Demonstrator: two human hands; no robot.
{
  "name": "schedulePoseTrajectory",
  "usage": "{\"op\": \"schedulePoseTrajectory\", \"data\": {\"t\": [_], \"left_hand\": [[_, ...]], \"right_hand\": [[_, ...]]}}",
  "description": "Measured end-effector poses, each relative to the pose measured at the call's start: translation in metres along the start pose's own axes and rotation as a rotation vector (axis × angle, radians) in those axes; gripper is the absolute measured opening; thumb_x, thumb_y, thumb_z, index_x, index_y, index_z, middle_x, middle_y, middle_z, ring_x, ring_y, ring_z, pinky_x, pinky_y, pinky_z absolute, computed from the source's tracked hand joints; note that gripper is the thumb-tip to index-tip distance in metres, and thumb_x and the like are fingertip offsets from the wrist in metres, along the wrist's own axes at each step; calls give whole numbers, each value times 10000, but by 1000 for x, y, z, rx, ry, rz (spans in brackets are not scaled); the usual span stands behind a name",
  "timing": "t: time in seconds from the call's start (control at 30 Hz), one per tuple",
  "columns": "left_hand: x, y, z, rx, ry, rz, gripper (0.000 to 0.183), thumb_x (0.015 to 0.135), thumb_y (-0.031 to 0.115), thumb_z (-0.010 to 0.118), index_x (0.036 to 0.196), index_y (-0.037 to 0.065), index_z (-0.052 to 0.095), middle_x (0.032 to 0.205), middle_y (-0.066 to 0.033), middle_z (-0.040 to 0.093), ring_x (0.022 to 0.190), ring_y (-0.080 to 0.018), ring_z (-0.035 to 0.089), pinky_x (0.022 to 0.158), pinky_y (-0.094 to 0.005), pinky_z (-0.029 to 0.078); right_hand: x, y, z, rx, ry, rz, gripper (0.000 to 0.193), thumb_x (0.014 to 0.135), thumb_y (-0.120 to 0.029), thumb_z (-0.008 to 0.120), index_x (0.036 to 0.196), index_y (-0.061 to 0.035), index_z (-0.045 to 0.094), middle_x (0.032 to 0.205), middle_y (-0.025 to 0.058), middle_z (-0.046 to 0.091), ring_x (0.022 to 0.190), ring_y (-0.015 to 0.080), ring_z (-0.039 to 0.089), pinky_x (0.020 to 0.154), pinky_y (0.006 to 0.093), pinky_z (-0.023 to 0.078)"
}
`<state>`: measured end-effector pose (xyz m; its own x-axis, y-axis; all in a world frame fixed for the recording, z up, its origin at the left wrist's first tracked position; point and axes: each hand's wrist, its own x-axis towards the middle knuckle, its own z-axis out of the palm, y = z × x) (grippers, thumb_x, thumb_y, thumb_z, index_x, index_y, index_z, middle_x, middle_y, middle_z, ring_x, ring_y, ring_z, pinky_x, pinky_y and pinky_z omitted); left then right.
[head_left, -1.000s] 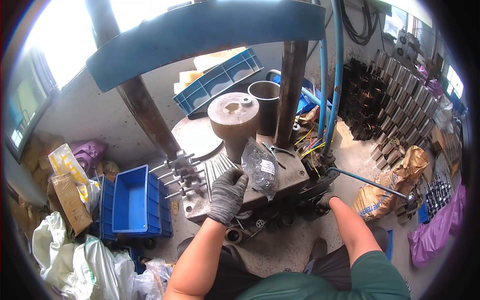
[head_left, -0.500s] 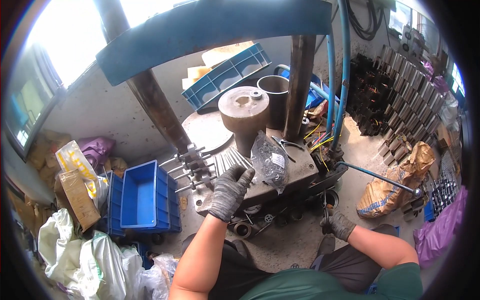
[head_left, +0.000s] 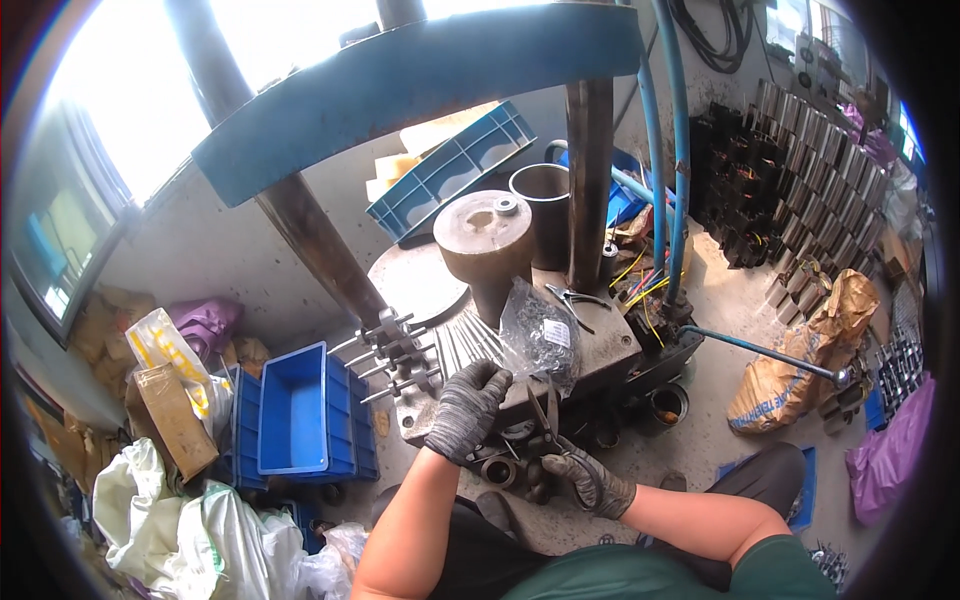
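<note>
My left hand (head_left: 468, 412), in a grey knit glove, is closed at the front edge of the press table (head_left: 610, 352). Whatever its curled fingers hold, if anything, is hidden. My gloved right hand (head_left: 595, 483) grips a pair of scissors (head_left: 544, 408), blades parted and pointing up, to the right of the left hand. Just beyond the blades, a clear plastic bag (head_left: 528, 312) of small dark parts with a white label lies on the table. Thin metal rods (head_left: 462, 342) fan out behind my left hand, beside several rotors on shafts (head_left: 395, 350). Pliers (head_left: 575, 300) rest right of the bag.
A thick metal cylinder (head_left: 484, 245) stands on the table between the press columns (head_left: 590, 185). Blue crates (head_left: 293, 415) sit on the floor at left, near white sacks (head_left: 150, 510). A brown paper sack (head_left: 800, 350) and stacked metal cores (head_left: 815, 170) are at right.
My right hand has come left with the scissors, from low at the right to near the bag and my left hand. The left hand stays closed by the table edge. The view has shifted slightly.
</note>
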<state>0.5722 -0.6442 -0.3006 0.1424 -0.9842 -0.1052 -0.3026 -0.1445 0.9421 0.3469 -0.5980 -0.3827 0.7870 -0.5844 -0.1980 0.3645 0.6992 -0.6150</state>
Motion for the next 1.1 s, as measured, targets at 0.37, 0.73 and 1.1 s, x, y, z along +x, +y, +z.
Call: {"op": "schedulePoseTrajectory", "data": {"t": [0.37,0.73,1.1], "left_hand": [[-9,16,-2,-8,-36,-9,237,1016,212,621,980,-13,686,834,-70,679,774,-129,565,724,-323,506],[-2,9,-5,-85,-128,-90,222,1006,224,630,1016,12,695,895,-57,689,812,-126,633,729,-288,547],[-4,13,-10,-162,-143,-83,219,986,236,663,1002,19,685,877,-39,672,774,-111,626,680,-273,543]], "right_hand": [[41,-13,44,-23,-57,-133,463,997,-481,673,1279,-127,575,850,11,634,744,134,626,665,302,535],[42,-13,63,-198,81,-264,546,1003,-625,570,1151,-99,579,642,-19,547,515,97,519,473,232,400],[54,-24,62,6,29,-190,607,959,-693,582,1113,-107,611,671,-18,546,529,107,506,494,248,408]]}}
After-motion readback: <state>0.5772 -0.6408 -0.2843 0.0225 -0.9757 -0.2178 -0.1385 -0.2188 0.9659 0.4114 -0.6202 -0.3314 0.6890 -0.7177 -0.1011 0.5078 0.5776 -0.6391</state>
